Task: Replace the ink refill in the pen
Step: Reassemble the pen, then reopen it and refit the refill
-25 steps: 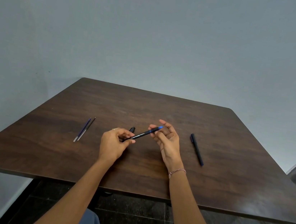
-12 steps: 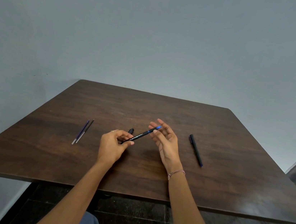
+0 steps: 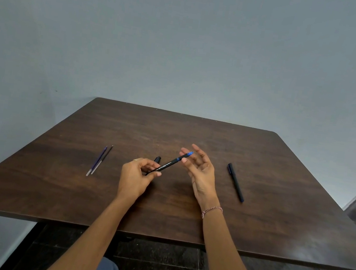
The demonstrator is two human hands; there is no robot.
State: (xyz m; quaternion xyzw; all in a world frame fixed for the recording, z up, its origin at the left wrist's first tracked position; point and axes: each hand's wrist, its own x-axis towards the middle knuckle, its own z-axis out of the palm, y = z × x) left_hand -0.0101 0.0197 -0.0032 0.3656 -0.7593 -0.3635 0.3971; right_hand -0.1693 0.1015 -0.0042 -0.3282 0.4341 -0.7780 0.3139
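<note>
Fingers of the left hand (image 3: 135, 174) pinch the black pen (image 3: 168, 165) by its lower end, slanted above the table (image 3: 281, 171). The right hand (image 3: 201, 174) is spread loose at its blue tip. A cap (image 3: 157, 159) lies just behind, two refills (image 3: 99, 160) to the left, another pen (image 3: 235, 182) to the right.

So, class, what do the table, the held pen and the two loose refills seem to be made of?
Table: wood or wood-look laminate, dark brown grain, slight sheen.
Pen: probably matte black plastic, printed lettering, blue tip.
Refills: thin, likely plastic tubes, paler at near ends.
</note>
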